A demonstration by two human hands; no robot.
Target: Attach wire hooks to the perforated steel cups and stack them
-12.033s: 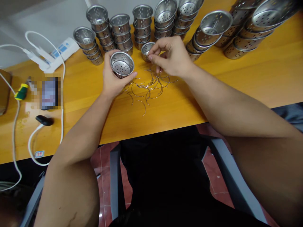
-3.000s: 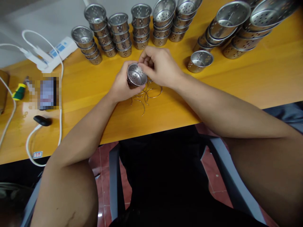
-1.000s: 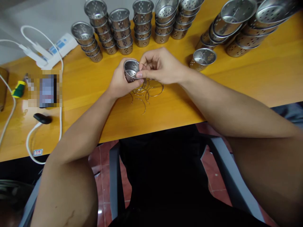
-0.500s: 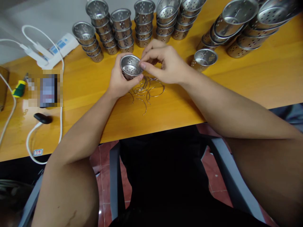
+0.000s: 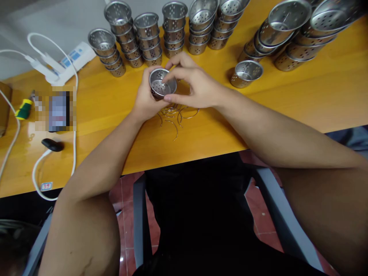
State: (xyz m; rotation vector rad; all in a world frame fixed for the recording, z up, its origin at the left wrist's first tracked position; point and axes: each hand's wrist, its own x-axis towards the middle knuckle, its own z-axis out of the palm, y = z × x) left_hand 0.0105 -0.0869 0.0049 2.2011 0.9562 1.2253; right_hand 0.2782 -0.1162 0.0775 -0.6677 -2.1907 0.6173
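One perforated cup [image 5: 157, 86], left fingers [image 5: 146, 74] clasping its side; right fingers [image 5: 176, 73] spread, over its rim

Indoor light mod., a bit dim. Glare patch on tabletop [image 5: 207, 134], far L; highlights on held cup [image 5: 156, 86], upper ctr. Soft shadow L of lone cup [image 5: 246, 74]. Black clothing [image 5: 204, 207], btm ctr, nearly detail-less. Wide-angle distortion stretches cup stacks [image 5: 300, 50], upper R. Phone [image 5: 59, 111], L, pixelated.
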